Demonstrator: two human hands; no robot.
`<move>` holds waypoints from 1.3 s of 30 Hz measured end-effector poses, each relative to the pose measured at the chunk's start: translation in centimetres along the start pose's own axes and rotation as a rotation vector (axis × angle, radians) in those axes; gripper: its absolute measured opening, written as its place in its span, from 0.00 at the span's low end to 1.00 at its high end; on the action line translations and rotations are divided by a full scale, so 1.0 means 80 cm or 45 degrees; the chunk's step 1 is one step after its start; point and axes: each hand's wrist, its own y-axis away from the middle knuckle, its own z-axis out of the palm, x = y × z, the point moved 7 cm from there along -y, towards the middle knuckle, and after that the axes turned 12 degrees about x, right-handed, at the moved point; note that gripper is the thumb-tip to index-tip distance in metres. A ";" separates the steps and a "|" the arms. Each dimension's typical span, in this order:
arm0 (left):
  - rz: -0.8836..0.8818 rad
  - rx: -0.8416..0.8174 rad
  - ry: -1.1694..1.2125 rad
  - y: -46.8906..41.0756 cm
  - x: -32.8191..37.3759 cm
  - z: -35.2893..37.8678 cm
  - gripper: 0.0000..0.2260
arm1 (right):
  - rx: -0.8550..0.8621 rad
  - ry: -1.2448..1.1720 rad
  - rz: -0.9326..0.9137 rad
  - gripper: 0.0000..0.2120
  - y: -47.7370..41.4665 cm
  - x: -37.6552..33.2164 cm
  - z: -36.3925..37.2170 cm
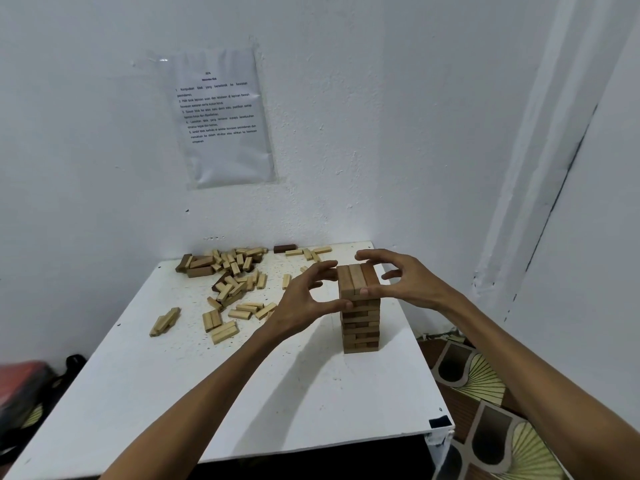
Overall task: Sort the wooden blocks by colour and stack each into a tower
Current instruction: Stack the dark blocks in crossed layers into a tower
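Note:
A tower of mid-brown wooden blocks stands on the right part of the white table. Its top layer has three blocks side by side. My left hand is at the tower's left side, thumb touching a block below the top layer and fingers spread near the top edge. My right hand arches over the top from the right, thumb touching the front of the top layer. Neither hand grips a block. Loose pale and dark blocks lie scattered at the table's far left.
A printed sheet is taped to the white wall behind the table. A few pale blocks and one dark block lie at the far edge. Patterned floor shows on the right, a red object at the lower left.

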 end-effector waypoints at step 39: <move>0.016 0.006 0.010 -0.011 0.026 0.002 0.39 | -0.014 -0.152 0.111 0.35 0.007 0.017 -0.004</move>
